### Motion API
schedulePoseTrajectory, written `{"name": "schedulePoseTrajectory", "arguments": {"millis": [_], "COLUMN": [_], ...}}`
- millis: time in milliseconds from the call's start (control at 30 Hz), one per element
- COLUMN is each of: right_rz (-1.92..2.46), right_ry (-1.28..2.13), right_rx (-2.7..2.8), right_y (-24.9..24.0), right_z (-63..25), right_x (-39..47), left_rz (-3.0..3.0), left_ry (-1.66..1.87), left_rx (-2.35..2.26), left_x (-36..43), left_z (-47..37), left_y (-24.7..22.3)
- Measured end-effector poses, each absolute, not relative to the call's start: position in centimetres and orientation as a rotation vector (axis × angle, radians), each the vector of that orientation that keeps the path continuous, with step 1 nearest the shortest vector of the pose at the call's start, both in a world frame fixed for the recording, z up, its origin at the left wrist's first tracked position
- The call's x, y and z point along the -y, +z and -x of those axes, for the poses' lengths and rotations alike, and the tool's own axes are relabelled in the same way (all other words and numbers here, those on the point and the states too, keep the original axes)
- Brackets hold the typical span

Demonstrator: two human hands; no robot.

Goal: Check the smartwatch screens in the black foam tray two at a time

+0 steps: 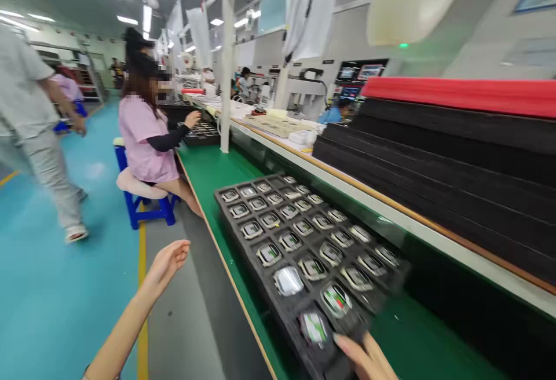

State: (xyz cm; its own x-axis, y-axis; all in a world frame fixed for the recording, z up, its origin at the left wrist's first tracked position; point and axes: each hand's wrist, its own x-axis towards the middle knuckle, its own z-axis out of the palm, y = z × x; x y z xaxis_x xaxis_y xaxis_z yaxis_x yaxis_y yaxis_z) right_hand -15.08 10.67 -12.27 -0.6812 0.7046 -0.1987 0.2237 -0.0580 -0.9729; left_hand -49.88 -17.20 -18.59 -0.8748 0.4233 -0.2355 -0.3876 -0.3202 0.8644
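Note:
A black compartment tray (295, 322) lies slanted along the green bench surface, with small rounded-square device parts (289, 281) in its pockets. They look like watch-like cases; some show green and white insides, and one near the front has a shiny silvery face. My right hand (367, 357) holds the tray's near end, its thumb on top beside the closest part; the other fingers are partly hidden. Away from the tray, my left hand (167, 261) hangs in the air over the floor left of the bench. Its fingers are loosely bent and nothing shows in it.
Stacked black trays with a red one (460, 96) on top fill the raised shelf (347, 177) at right. Farther along the bench, a seated person in pink (141, 134) works at another tray (202, 134). Someone in grey (39, 119) walks on the blue floor at left.

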Motion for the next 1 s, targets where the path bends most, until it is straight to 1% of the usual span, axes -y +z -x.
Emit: {"name": "schedulePoseTrajectory", "arguments": {"millis": [67, 100, 133, 267, 367, 433, 500, 567, 700, 767, 867, 1000], "right_rz": [0.772, 0.623, 0.577, 0.576, 0.6, 0.637, 0.688, 0.763, 0.983, 1.075, 1.133, 1.065], "right_ry": [1.932, 1.96, 1.955, 1.958, 1.967, 1.959, 1.918, 1.845, 1.708, 1.699, 1.735, 1.797], "right_rx": [1.944, 2.027, 2.035, 2.061, 2.136, 2.192, 2.225, 2.234, 2.169, 2.087, 1.915, 1.622], "right_y": [-11.5, -11.1, -10.7, -10.6, -11.1, -11.2, -11.1, -11.0, -11.5, -12.4, -13.9, -15.0], "right_z": [16.6, 17.8, 19.1, 23.7, 24.1, 22.4, 18.9, 14.0, 3.6, -0.2, -3.3, -4.0], "right_x": [-10.8, -10.9, -11.1, -12.0, -13.0, -13.6, -14.0, -14.1, -12.6, -11.1, -9.0, -7.3], "left_rz": [-0.027, -0.027, -0.036, -0.217, -0.619, -0.981, -1.326, -1.595, -2.006, -2.124, -2.186, -2.218], "left_ry": [2.177, 2.154, 2.119, 1.93, 1.669, 1.329, 0.986, 0.799, 0.754, 0.744, 0.745, 0.802], "left_rx": [-1.443, -1.451, -1.458, -1.476, -1.584, -1.565, -1.405, -1.353, -1.638, -1.69, -1.627, -1.49], "left_x": [17.6, 17.6, 17.3, 14.9, 12.0, 9.9, 7.9, 5.7, 0.5, -2.1, -4.7, -4.6], "left_z": [48.8, 48.2, 47.6, 43.9, 39.2, 35.4, 31.4, 27.8, 22.0, 19.8, 17.7, 16.0], "left_y": [-18.6, -18.5, -18.3, -15.9, -13.1, -11.8, -11.5, -12.2, -15.3, -16.6, -17.4, -17.0]}}
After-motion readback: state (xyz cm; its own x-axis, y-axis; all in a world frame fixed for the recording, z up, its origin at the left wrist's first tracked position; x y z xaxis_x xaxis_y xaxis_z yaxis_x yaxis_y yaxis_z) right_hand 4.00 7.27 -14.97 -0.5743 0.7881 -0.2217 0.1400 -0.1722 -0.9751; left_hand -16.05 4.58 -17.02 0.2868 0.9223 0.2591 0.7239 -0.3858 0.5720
